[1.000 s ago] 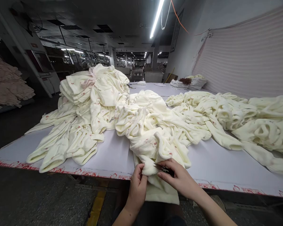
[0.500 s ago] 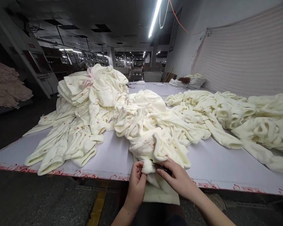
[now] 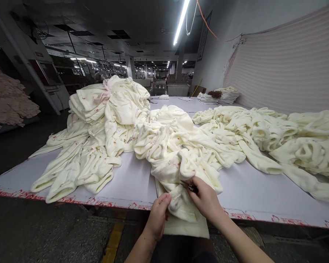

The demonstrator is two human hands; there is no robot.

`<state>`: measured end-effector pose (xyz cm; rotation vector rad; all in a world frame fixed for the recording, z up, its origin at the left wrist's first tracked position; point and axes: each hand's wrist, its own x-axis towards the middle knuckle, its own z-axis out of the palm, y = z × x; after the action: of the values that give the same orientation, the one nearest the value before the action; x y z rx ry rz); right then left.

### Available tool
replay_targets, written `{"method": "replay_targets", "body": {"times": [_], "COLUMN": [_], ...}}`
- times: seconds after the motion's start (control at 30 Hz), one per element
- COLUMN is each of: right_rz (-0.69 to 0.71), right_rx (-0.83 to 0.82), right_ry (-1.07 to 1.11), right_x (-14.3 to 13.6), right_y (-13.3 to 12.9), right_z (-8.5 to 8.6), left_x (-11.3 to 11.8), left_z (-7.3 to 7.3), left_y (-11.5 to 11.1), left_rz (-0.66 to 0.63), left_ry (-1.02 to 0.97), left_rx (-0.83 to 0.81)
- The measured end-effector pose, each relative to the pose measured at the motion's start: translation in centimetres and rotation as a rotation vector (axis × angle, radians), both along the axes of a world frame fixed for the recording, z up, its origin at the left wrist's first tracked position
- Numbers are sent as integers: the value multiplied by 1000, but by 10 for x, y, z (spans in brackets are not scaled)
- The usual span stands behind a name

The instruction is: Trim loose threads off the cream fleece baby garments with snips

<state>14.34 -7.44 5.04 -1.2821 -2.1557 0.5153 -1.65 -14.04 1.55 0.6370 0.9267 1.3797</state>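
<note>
- Cream garment: at the near edge of the table, partly hanging over; seemingly unfinished.
- Left hand: fingertips pinched on its cloth.
- Right hand: fingers curled round dark snips.
- Left pile, right pile: finished or waiting, cannot tell.

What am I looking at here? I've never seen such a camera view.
There's no machine: the left hand and right hand are a person's own, bare. The pictures come from one camera worn on that person's head, looking forward and down. On the pale table lie a tall cream pile, left, and a loose cream heap, right. Between them, the left hand pinches cream cloth near the table's front edge; the right hand holds a small dark tool, partly hidden.
</note>
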Motion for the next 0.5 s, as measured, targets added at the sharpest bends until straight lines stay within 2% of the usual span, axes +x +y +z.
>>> {"method": "replay_targets", "body": {"times": [0.1,0.27,0.5], "right_rz": [-7,158,123], "right_rx": [-7,-103,-140], "right_ry": [-9,21,53], "right_x": [-2,4,5], "right_y": [7,-7,-11], "right_z": [2,16,21], "left_x": [1,-1,-2], "left_z": [0,0,3], "left_y": [5,9,10], "left_rz": [12,-12,-94], "left_ry": [-153,-260,-369], "left_rx": [17,4,-57]}}
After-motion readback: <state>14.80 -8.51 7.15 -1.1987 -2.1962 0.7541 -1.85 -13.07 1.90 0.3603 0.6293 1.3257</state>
